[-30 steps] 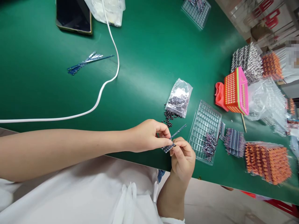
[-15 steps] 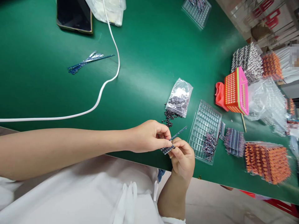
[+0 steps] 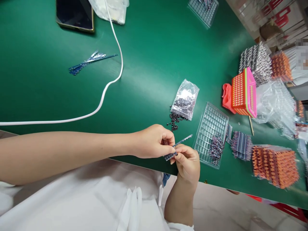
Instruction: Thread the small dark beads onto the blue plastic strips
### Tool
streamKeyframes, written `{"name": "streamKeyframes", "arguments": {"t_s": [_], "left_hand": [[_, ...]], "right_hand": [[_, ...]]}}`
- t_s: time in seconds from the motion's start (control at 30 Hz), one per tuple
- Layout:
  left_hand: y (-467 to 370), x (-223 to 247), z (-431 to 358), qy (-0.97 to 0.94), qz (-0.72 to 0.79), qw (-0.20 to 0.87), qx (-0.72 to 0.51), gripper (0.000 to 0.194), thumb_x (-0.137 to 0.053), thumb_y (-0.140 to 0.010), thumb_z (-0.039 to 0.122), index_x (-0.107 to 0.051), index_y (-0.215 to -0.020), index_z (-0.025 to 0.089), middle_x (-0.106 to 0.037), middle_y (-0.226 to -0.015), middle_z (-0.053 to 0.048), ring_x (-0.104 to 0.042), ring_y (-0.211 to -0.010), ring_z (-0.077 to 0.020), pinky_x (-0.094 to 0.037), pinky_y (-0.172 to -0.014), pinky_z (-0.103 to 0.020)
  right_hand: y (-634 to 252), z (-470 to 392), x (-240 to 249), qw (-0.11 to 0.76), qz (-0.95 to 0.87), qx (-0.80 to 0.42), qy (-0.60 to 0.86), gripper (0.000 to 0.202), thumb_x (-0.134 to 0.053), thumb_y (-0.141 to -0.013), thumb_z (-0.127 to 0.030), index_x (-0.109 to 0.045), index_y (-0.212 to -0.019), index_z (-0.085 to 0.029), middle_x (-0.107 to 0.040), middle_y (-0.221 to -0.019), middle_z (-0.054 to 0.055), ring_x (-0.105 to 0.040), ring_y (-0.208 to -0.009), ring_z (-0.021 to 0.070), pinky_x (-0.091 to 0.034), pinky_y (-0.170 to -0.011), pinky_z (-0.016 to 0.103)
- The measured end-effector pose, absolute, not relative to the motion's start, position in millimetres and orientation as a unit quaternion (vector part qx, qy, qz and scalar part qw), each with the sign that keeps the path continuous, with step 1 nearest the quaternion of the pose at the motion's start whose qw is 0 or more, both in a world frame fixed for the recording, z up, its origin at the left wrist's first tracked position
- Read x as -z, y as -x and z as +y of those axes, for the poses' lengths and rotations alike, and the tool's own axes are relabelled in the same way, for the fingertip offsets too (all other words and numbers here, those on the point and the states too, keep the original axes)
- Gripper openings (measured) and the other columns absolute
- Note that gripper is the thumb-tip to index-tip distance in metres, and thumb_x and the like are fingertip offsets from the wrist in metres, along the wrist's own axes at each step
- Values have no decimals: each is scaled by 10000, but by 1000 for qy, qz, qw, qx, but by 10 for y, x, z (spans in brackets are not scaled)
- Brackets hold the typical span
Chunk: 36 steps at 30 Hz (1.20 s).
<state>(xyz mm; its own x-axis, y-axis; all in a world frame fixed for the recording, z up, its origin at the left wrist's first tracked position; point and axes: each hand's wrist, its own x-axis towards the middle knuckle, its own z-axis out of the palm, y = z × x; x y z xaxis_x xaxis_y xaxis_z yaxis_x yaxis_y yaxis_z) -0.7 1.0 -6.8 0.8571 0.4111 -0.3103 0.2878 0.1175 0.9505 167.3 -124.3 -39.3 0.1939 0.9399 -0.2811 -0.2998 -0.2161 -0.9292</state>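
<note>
My left hand is closed, thumb and fingers pinching dark blue notched strips. One strip end sticks out past the fingertips, up and to the right. My right hand meets it there, thumb and forefinger pinched at the strips' edge over a small dark piece, partly hidden by the fingers. Just beyond the hands lie loose shiny black beads, spilled beside a clear plastic bag of the same beads. Right of my right hand is a clear compartment tray with a heap of thin dark wired parts.
More blue strips lie on the green table near a white cable and a phone. To the right are bundled strips, stacked orange parts and an orange-pink basket. Another tray lies far off.
The pinched fingertips have shifted slightly left and down, and the protruding strip end has tilted lower. Both hands keep their grip.
</note>
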Motion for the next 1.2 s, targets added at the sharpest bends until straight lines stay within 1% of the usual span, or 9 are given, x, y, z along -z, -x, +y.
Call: {"name": "streamKeyframes", "arguments": {"t_s": [0.33, 0.53, 0.7, 0.93, 1.2], "left_hand": [[11, 98, 15, -673, 257, 693, -45, 160, -589, -800, 276, -622, -703, 153, -605, -634, 9, -499, -586, -111, -337, -509, -208], [11, 106, 10, -676, 253, 690, -50, 170, -583, -812, 283, -626, -713, 152, -615, -645, 4, -503, -594, -113, -335, -516, -209], [12, 95, 13, -681, 251, 686, -50, 157, -578, -812, 265, -619, -709, 153, -619, -638, 6, -495, -581, -109, -336, -518, -213], [6, 106, 14, -687, 250, 680, -56, 164, -572, -821, 252, -621, -706, 147, -615, -637, 5, -500, -589, -109, -336, -521, -211], [19, 107, 26, -699, 234, 674, -50, 147, -595, -811, 239, -630, -703, 146, -616, -626, 10, -501, -574, -107, -337, -511, -209]], "right_hand": [[-1661, -1238, 394, 547, -301, -554, 550, 97, -864, -715, -286, -795, -760, -235, -690, -690, 1, -635, -490, 111, -517, -424, 213], [-1664, -1251, 400, 542, -306, -546, 560, 96, -853, -731, -290, -787, -763, -228, -685, -686, 3, -624, -494, 115, -511, -433, 230], [-1674, -1258, 414, 541, -316, -550, 553, 49, -827, -766, -256, -791, -791, -235, -683, -698, -1, -627, -521, 108, -501, -459, 223], [-1667, -1272, 409, 532, -303, -544, 573, 106, -842, -751, -300, -782, -778, -218, -685, -713, 4, -616, -513, 107, -521, -466, 238], [-1677, -1266, 406, 529, -308, -561, 557, 83, -843, -747, -281, -791, -784, -228, -690, -714, 4, -633, -504, 111, -534, -456, 233]]}}
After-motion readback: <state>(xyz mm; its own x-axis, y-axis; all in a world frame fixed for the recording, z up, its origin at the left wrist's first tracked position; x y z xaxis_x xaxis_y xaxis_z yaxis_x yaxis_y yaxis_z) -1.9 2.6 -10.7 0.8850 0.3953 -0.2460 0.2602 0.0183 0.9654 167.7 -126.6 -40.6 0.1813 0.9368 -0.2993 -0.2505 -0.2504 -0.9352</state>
